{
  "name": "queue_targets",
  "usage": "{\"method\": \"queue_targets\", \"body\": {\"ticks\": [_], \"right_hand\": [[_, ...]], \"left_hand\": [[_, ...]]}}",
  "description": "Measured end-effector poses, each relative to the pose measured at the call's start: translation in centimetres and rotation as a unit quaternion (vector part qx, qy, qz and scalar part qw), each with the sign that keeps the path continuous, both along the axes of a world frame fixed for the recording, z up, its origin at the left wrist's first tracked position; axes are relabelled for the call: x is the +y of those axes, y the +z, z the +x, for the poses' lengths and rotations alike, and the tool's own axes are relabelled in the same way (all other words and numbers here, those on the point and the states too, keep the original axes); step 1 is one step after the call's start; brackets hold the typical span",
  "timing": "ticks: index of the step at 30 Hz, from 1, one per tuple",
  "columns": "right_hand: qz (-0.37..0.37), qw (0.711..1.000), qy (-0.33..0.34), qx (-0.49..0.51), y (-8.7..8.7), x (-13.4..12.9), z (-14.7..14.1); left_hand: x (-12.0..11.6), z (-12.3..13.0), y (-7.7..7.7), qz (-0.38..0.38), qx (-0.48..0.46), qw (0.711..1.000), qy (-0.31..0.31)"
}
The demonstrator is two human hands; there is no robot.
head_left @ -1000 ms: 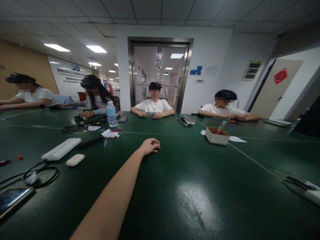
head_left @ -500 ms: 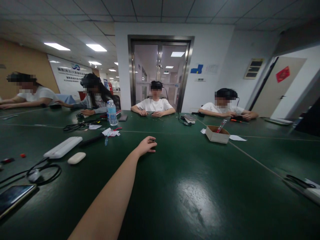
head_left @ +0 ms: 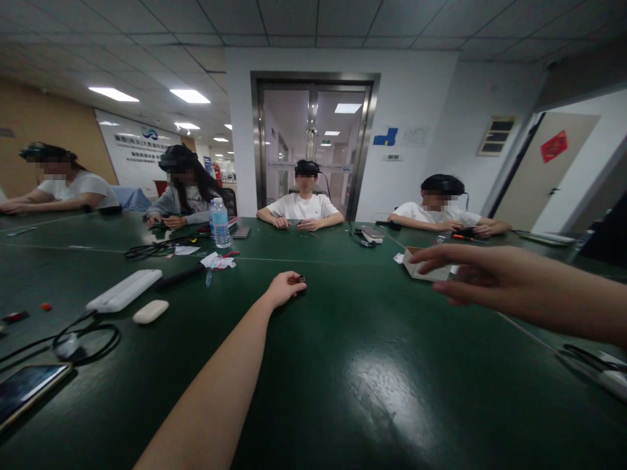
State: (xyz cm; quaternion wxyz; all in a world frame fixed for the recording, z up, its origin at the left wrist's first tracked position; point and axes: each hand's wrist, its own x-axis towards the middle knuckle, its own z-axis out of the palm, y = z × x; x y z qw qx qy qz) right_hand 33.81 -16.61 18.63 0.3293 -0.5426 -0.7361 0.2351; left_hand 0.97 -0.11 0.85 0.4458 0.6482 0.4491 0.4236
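My left hand point(head_left: 285, 289) reaches out over the middle of the green table point(head_left: 313, 378). Its fingers are curled together around a small dark thing point(head_left: 302, 279), of which only a bit shows at the fingertips; its kind is too small to tell. From the right edge comes my right hand point(head_left: 482, 277), slightly blurred, with fingers apart and pointing left. Nothing shows in it. It passes in front of an open cardboard box point(head_left: 425, 271), covering part of it; whether it touches the box I cannot tell.
On the left lie a white power bank point(head_left: 125, 290), a white oval case point(head_left: 151, 312), black cables point(head_left: 93, 343) and a phone point(head_left: 36, 388). A water bottle point(head_left: 220, 225) stands farther back near paper scraps point(head_left: 218, 261). Several people sit across the table.
My right hand has come into view from the right, in front of the box. My left hand's fingers have drawn closer together at almost the same spot.
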Motion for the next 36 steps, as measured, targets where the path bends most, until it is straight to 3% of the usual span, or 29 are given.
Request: {"method": "queue_targets", "body": {"ticks": [1, 3, 7, 9, 12, 17, 24, 31, 36], "right_hand": [[-0.028, 0.996, 0.066, -0.048, 0.5, 1.4, -2.1], [-0.073, 0.983, 0.152, -0.079, -0.2, 4.9, -6.1], [-0.188, 0.964, 0.172, -0.079, -6.0, 11.8, -10.8], [-0.252, 0.955, 0.155, -0.024, -8.9, 14.1, -12.0], [-0.318, 0.932, 0.144, 0.102, -12.0, 15.8, -13.5], [-0.313, 0.874, 0.192, 0.318, -15.1, 16.3, -15.9], [-0.268, 0.882, 0.154, 0.356, -16.6, 16.6, -15.4], [-0.247, 0.891, 0.097, 0.37, -16.5, 16.2, -14.5], [-0.248, 0.881, 0.101, 0.389, -16.7, 16.3, -14.5]], "left_hand": [[0.0, 0.0, 0.0, 0.001, -0.003, 1.0, 0.002], [0.1, 0.2, 0.1, -0.002, -0.017, 1.0, 0.007], [0.1, 0.7, 0.3, -0.023, -0.06, 0.998, 0.006], [0.1, 0.9, 0.4, -0.032, -0.08, 0.996, 0.003], [0.2, 1.0, 0.4, -0.039, -0.114, 0.993, 0.007], [0.3, 0.6, 0.2, -0.038, -0.177, 0.983, 0.01], [-0.2, 0.2, 0.3, -0.026, -0.148, 0.988, -0.029], [0.8, -0.1, -0.9, 0.04, -0.01, 0.999, -0.02], [0.9, -0.1, -1.0, 0.018, -0.043, 0.998, -0.029]]}}
